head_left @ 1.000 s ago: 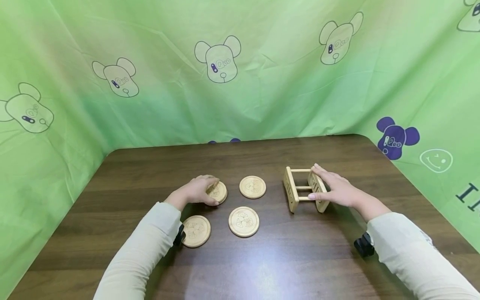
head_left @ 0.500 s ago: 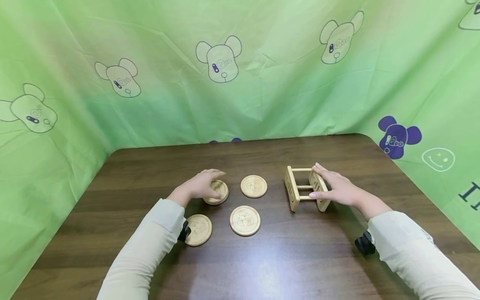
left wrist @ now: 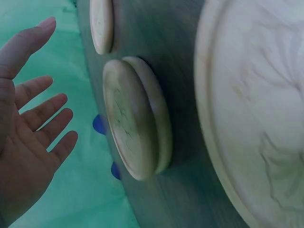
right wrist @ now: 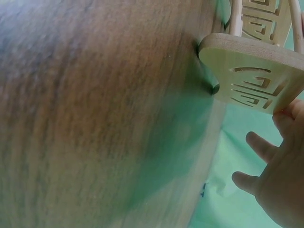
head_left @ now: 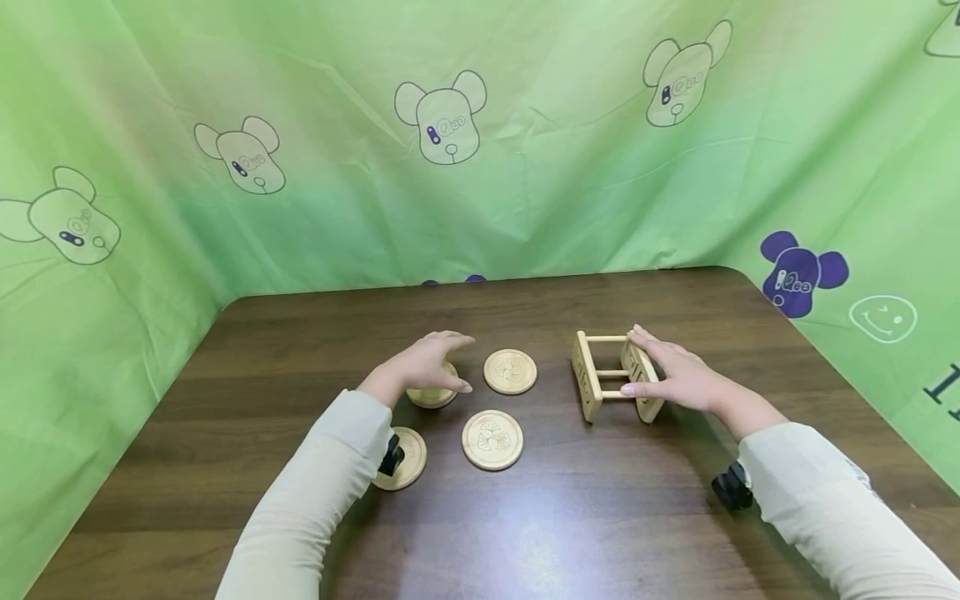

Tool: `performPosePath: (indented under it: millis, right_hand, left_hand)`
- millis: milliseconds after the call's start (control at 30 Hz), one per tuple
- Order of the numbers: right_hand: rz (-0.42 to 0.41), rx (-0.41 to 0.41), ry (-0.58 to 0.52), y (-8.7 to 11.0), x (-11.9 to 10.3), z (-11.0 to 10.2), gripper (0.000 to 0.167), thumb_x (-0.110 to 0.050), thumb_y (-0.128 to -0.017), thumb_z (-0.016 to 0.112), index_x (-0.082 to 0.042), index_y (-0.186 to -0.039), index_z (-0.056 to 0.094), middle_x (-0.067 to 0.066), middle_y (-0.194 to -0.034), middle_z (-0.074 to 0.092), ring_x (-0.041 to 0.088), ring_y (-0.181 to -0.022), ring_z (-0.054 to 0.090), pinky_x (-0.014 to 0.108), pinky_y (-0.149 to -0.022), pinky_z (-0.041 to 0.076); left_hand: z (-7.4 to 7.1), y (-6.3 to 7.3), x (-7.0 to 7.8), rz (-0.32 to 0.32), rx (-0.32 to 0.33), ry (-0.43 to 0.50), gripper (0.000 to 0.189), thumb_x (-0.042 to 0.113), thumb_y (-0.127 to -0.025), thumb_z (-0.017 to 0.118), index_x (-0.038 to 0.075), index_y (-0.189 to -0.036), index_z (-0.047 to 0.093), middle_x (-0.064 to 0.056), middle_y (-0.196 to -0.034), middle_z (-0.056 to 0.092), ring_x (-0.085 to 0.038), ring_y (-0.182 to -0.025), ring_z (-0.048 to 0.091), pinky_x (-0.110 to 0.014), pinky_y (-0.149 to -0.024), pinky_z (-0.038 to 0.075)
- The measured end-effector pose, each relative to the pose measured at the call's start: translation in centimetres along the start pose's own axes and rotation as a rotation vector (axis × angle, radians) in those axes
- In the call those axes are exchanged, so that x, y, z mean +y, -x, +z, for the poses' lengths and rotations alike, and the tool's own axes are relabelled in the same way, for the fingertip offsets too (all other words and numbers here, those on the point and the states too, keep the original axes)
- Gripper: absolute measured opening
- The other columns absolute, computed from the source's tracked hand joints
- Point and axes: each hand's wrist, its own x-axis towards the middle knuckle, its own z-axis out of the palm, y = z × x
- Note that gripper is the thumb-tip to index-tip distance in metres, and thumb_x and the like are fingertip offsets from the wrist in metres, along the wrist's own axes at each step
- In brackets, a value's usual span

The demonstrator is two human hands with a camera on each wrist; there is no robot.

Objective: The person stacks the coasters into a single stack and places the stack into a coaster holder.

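In the head view my left hand [head_left: 422,367] hovers with spread fingers over a stack of two round wooden coasters [head_left: 433,400], partly covering it. The left wrist view shows that hand [left wrist: 28,137] holding nothing, apart from the stack [left wrist: 135,118], whose top coaster sits slightly offset. My right hand [head_left: 678,379] holds the right side panel of a wooden coaster rack [head_left: 587,379], thumb at the near edge and fingers at the far edge. In the right wrist view, cut-out patterns mark the rack [right wrist: 256,71], and two fingers [right wrist: 261,145] extend free of it.
Single coasters lie flat at the back [head_left: 510,372], at the front [head_left: 492,440] and at front left [head_left: 408,462], the last partly under the left wrist's camera [head_left: 392,457]. A green printed curtain [head_left: 525,200] stands behind the dark wooden table [head_left: 570,500].
My left hand has let go of the upper coaster on the stack, opened its fingers, and risen a little to the right. The right hand and rack stay in place.
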Motion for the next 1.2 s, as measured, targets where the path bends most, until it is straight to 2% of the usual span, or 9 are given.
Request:
performPosePath:
  millis: [400, 533, 767, 933, 1200]
  right_hand:
    - [0.002, 0.001, 0.004, 0.0, 0.0, 0.2, 0.087, -0.042, -0.074, 0.061, 0.006, -0.133, 0.021, 0.027, -0.136, 0.015, 0.048, -0.118, 0.018, 0.058, -0.090, 0.015]
    - [0.000, 0.005, 0.012, 0.0, 0.1, 0.2, 0.086, -0.041, -0.074, 0.062, 0.006, -0.133, 0.021, 0.027, -0.136, 0.016, 0.048, -0.117, 0.019, 0.058, -0.090, 0.016]
    - [-0.016, 0.000, 0.014, 0.1, -0.2, -0.1, 0.086, -0.038, -0.074, 0.063, 0.007, -0.133, 0.020, 0.029, -0.135, 0.017, 0.049, -0.116, 0.019, 0.058, -0.089, 0.017]
    - [-0.016, -0.003, 0.015, 0.1, -0.2, -0.2, 0.087, -0.038, -0.074, 0.063, 0.007, -0.133, 0.020, 0.029, -0.135, 0.017, 0.048, -0.117, 0.020, 0.058, -0.089, 0.017]
    - [-0.015, 0.003, 0.022, 0.0, -0.3, -0.1, 0.087, -0.039, -0.073, 0.064, 0.007, -0.133, 0.020, 0.029, -0.134, 0.017, 0.049, -0.116, 0.021, 0.058, -0.089, 0.018]
  left_hand:
    - [0.7, -2.0, 1.3, -0.026, -0.044, 0.009, 0.072, 0.030, -0.070, 0.070, 0.008, -0.130, 0.038, -0.010, -0.131, 0.036, -0.024, -0.121, 0.028, -0.035, -0.097, 0.024]
    - [1.1, -2.6, 1.6, -0.015, -0.048, 0.012, 0.072, 0.029, -0.069, 0.070, 0.006, -0.130, 0.038, -0.011, -0.131, 0.036, -0.024, -0.121, 0.028, -0.034, -0.096, 0.025]
    - [1.9, -3.8, 2.1, 0.007, -0.071, -0.041, 0.070, 0.030, -0.068, 0.071, 0.006, -0.127, 0.042, -0.010, -0.128, 0.040, -0.023, -0.118, 0.033, -0.033, -0.095, 0.026]
    - [2.2, -4.6, 2.5, -0.023, -0.086, -0.068, 0.070, 0.031, -0.067, 0.072, 0.010, -0.127, 0.044, -0.007, -0.127, 0.041, -0.023, -0.117, 0.034, -0.035, -0.094, 0.028]
    - [2.5, -5.7, 3.2, -0.063, -0.129, -0.109, 0.071, 0.032, -0.069, 0.069, 0.012, -0.131, 0.038, -0.006, -0.131, 0.036, -0.024, -0.119, 0.030, -0.039, -0.094, 0.027]
